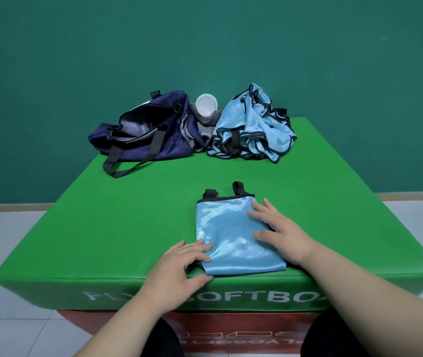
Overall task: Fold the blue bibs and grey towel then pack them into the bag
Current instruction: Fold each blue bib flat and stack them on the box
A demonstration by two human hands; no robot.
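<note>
Both left grip (177, 266) and right grip (280, 233) press flat-fingered on folded bib (227, 235); box (102, 228) reads "SOFTBO".

The front face of the green soft box (231, 284) carries one line of large white capitals. It begins "PL", with a blurred next letter. The wrist of the left hand (179, 264) hides the middle, then "OFTBO" follows clearly. The forearm behind the right hand (280, 230) cuts off the end. Under the green box, the red box (231, 323) bears a row of white outline block shapes. Just below them are smaller white capitals printed upside down, which appear to read "PLYOSOFT".
</note>
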